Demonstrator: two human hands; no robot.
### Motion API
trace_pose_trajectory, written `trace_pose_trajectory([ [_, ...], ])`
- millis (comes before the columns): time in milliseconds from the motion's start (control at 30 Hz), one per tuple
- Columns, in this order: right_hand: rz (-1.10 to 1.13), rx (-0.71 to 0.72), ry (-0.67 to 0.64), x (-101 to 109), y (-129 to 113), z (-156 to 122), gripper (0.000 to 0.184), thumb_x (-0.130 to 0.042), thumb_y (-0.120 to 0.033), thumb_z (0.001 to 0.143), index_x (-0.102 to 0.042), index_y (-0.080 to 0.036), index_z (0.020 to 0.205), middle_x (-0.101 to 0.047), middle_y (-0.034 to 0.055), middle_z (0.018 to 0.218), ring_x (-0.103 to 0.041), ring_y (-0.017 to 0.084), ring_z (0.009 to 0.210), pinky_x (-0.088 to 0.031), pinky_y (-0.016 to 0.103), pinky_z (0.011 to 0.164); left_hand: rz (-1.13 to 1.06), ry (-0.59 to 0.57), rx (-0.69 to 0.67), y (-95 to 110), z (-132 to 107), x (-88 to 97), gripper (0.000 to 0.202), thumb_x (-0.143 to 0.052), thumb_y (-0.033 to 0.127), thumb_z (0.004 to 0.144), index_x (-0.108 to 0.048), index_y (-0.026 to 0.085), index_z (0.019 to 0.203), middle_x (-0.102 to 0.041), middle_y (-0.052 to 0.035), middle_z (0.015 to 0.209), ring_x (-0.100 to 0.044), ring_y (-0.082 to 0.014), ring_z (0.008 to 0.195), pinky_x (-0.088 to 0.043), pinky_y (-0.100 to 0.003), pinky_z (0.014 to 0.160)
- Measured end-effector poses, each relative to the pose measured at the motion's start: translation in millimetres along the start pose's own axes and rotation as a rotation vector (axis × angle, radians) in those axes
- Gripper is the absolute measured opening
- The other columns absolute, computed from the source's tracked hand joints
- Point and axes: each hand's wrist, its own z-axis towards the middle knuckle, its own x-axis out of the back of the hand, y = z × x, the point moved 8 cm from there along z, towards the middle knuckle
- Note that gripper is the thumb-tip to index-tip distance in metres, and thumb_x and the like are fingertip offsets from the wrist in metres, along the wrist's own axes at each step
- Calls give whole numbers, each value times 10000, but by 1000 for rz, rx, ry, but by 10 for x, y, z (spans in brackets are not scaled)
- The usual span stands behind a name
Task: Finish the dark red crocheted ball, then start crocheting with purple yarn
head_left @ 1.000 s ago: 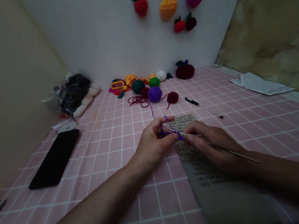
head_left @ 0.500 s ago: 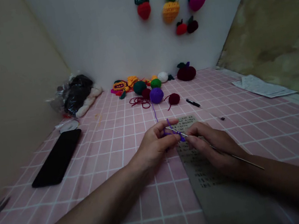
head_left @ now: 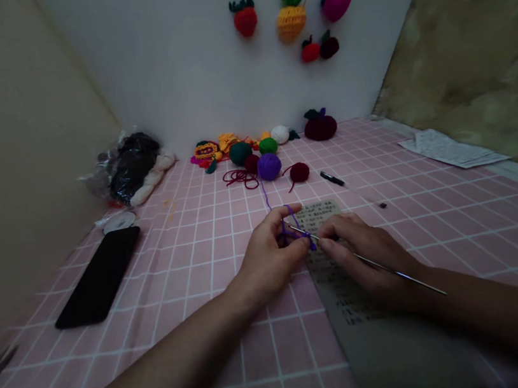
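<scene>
My left hand (head_left: 267, 254) pinches a small piece of purple crochet work (head_left: 299, 234), with the purple yarn looped over its forefinger. That strand runs back to a purple yarn ball (head_left: 269, 166) further up the table. My right hand (head_left: 368, 249) grips a thin metal crochet hook (head_left: 379, 265), whose tip sits in the purple stitches between the two hands. Both hands hover just above a printed paper sheet (head_left: 350, 297) lying on the pink checked tablecloth (head_left: 193, 274).
Several yarn balls and crocheted fruits (head_left: 238, 149) lie at the back by the white wall. A black phone (head_left: 99, 275) and a plastic bag of yarn (head_left: 132, 167) are on the left. A black pen (head_left: 332, 178) and papers (head_left: 450, 148) lie to the right.
Both hands stay in place, working the hook and yarn with small finger motions. The hook tip has shifted slightly left into the stitches; the camera view wobbles a little.
</scene>
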Motion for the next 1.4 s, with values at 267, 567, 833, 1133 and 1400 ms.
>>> trace_pose_trajectory([
  [267, -8, 9, -7, -11, 2, -2, 154, -391, -207, 967, -478, -206, 839, -564, 1, 731, -530, 159, 677, -376, 314, 664, 2, 24, -10, 6, -4, 4, 475, -650, 81, 720, -539, 143, 1177, -580, 10, 773, -519, -95, 684, -404, -236, 651],
  [567, 40, -16, -81, -56, 27, -15, 161, -372, -208, 964, -500, -207, 867, -589, 14, 770, -548, 171, 712, -389, 318, 676, 21, 8, -1, -11, 7, 10, 510, -644, 74, 712, -515, 144, 1201, -581, 25, 755, -522, -93, 672, -403, -224, 637],
  [833, -433, 129, 10, -117, -82, -48, 212, -354, -167, 950, -512, -165, 810, -592, 48, 727, -551, 203, 683, -330, 420, 787, -194, 123, -4, -202, -21, -16, 549, -684, 109, 700, -503, 168, 1215, -615, 7, 815, -565, -102, 737, -430, -248, 745],
  [1133, -302, 160, 18, -64, -45, -55, 189, -388, -193, 957, -523, -173, 826, -580, 13, 713, -542, 181, 678, -320, 379, 807, -338, -16, 78, -164, -7, -34, 623, -745, 92, 651, -512, 175, 1222, -640, 1, 819, -583, -101, 712, -435, -254, 737],
  [1400, -421, 104, 14, -110, -51, -51, 209, -358, -186, 960, -522, -168, 832, -614, 52, 746, -559, 202, 699, -309, 407, 806, -255, 97, 35, -249, -8, -4, 598, -742, 143, 678, -508, 191, 1226, -596, 34, 742, -550, -93, 680, -414, -242, 708],
])
